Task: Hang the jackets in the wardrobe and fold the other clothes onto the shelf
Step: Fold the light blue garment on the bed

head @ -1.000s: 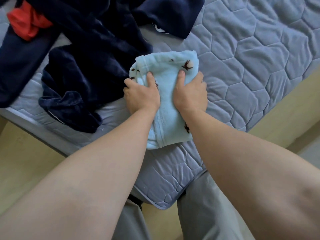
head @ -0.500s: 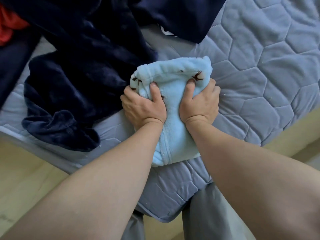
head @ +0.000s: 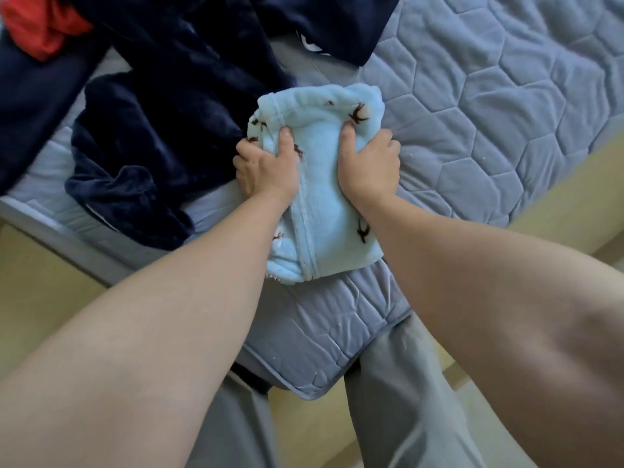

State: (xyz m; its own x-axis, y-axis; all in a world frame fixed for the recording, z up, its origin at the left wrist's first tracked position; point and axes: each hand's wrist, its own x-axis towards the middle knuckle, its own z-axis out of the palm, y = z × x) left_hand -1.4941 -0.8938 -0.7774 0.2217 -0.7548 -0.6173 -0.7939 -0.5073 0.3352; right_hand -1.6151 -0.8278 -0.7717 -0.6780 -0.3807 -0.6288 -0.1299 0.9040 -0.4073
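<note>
Fingers (head: 242,152) of left hand (head: 266,170) and right hand (head: 369,167), resting a second ago, now clutch the folded pale-blue fleece garment (head: 324,214) mid-frame; folding seems done, shelf next.

That light blue fleece (head: 320,211) with little dark bird prints is folded into a chunky bundle, dead center. Navy plush clothes (head: 162,130) sprawl crumpled at 10 o'clock, red garment (head: 40,25) up at 11.
</note>
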